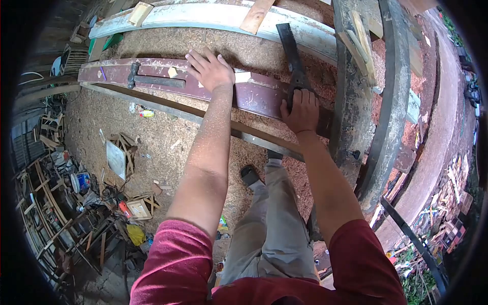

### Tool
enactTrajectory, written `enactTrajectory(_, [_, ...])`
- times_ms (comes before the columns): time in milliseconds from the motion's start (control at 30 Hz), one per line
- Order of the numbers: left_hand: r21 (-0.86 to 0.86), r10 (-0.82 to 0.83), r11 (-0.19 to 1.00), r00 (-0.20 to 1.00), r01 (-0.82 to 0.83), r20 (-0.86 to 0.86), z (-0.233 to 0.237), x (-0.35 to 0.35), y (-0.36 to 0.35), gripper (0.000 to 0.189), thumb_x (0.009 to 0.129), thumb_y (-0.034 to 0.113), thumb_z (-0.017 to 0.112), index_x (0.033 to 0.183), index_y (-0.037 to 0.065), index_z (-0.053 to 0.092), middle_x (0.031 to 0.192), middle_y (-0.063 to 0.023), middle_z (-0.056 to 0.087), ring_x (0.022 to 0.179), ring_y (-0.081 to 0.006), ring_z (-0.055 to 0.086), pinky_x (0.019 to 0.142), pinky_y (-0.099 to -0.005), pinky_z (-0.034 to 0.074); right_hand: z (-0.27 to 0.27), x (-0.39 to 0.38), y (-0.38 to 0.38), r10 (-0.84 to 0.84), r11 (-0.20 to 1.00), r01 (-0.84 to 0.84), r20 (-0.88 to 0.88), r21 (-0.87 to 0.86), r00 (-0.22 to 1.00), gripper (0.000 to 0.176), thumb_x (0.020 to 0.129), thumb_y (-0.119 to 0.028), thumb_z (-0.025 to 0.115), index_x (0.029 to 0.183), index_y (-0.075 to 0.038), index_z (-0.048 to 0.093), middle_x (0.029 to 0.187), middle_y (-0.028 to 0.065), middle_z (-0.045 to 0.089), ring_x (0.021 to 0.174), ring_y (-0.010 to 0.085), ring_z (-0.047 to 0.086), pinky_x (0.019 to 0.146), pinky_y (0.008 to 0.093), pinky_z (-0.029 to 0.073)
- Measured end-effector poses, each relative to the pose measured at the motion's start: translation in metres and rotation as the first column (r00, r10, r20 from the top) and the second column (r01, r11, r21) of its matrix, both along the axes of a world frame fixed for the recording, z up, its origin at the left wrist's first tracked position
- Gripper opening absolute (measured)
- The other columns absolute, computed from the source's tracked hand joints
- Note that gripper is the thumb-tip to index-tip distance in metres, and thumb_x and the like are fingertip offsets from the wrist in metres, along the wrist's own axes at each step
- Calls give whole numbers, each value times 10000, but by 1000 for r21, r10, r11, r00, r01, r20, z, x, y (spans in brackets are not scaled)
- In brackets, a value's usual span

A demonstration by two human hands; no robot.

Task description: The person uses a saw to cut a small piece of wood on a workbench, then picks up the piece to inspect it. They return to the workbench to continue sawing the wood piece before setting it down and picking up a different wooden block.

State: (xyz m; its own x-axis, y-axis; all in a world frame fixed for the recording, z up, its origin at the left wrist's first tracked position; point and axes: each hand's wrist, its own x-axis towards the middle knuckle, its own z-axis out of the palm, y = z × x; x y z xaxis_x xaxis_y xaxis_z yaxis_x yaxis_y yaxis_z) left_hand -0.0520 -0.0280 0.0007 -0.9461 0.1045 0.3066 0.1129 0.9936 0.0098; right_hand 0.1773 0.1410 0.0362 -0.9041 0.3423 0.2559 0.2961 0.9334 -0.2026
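Observation:
A long dark red plank (pixel 256 96) runs across the view in front of me. My left hand (pixel 211 71) lies on it with the fingers spread, beside a small white piece (pixel 243 77). Further right, my right hand (pixel 301 111) is closed round the handle of a handsaw (pixel 295 56), whose dark blade points away from me. On the plank's left part rest a hammer (pixel 157 81), a small wood block (pixel 173 72) and a purple pencil-like stick (pixel 103 74).
Beyond the plank lies a long whitish board (pixel 203 16). Thick weathered beams (pixel 353 91) stand at the right, with wood strips (pixel 362 48) on top. Sawdust covers the ground. Scrap wood and a small framed panel (pixel 116 159) lie at the lower left.

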Motion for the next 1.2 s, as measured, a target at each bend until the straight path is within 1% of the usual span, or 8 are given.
enactTrajectory(267, [255, 17, 965, 988, -55, 151, -5, -5, 2, 673, 1076, 417, 399, 1622, 23, 372, 1708, -292, 262, 1616, -413, 194, 1310, -574, 102, -6, 0, 2, 5, 1000, -5, -48, 3, 999, 419, 870, -409, 693, 1060, -42, 621, 1051, 170, 604, 1022, 360, 598, 894, 486, 484])
enactTrajectory(400, [386, 54, 921, 998, -45, -12, 1, 2, 5, 575, 1014, 299, 483, 1506, 4, 512, 1613, -308, 417, 1523, -431, 373, 1291, -561, 210, -2, -1, 3, 5, 1000, -6, -46, -28, 999, 424, 862, -395, 712, 1062, -32, 627, 1041, 170, 607, 997, 370, 606, 877, 494, 486])
enactTrajectory(433, [295, 75, 954, 995, -54, -59, 3, 3, 7, 494, 977, 226, 524, 1421, 21, 586, 1552, -270, 506, 1460, -433, 449, 1262, -554, 278, -1, -3, 2, 3, 999, -5, -52, -34, 999, 426, 858, -388, 720, 1067, -28, 628, 1044, 171, 609, 992, 373, 608, 872, 497, 487])
enactTrajectory(567, [395, -9, 919, 1000, 7, 3, 11, 5, 7, 466, 930, 179, 557, 1363, 12, 607, 1548, -189, 535, 1476, -375, 448, 1258, -537, 293, 4, -1, 5, 33, 993, -40, -65, -111, 997, 428, 835, -333, 753, 1097, -17, 633, 1082, 189, 626, 1015, 395, 623, 886, 513, 498])
enactTrajectory(833, [376, -22, 926, 998, 42, -56, 12, 4, 7, 396, 904, 126, 577, 1283, 46, 657, 1471, -174, 607, 1384, -391, 527, 1201, -521, 367, 5, 2, 12, 36, 969, -85, -207, -233, 978, 357, 849, -248, 735, 1102, -20, 626, 1048, 203, 642, 978, 403, 643, 858, 526, 508])
enactTrajectory(933, [392, -33, 918, 997, 56, -64, 14, 4, 8, 388, 896, 123, 580, 1268, 43, 657, 1463, -167, 613, 1376, -388, 533, 1195, -520, 372, 23, 7, 17, -142, 705, 56, -63, -707, 988, 304, 899, -208, 703, 1119, -16, 617, 889, 147, 627, 821, 299, 654, 750, 431, 520])
enactTrajectory(1033, [385, -25, 923, 1000, 22, 3, 16, 7, 8, 402, 894, 141, 608, 1281, 41, 641, 1487, -154, 591, 1412, -365, 505, 1230, -514, 331, 45, 9, 21, -175, 543, -8, -123, -840, 977, 199, 956, -164, 674, 1082, -19, 621, 767, 72, 573, 673, 175, 580, 629, 336, 467])
enactTrajectory(1200, [360, -11, 933, 1000, 2, 25, 16, 5, 7, 407, 894, 153, 624, 1284, 38, 637, 1500, -147, 582, 1435, -349, 490, 1252, -513, 300, 65, -1, 0, -183, 439, 23, -64, -898, 981, 121, 1004, -136, 658, 982, -21, 628, 718, 16, 532, 652, 85, 496, 587, 292, 417])
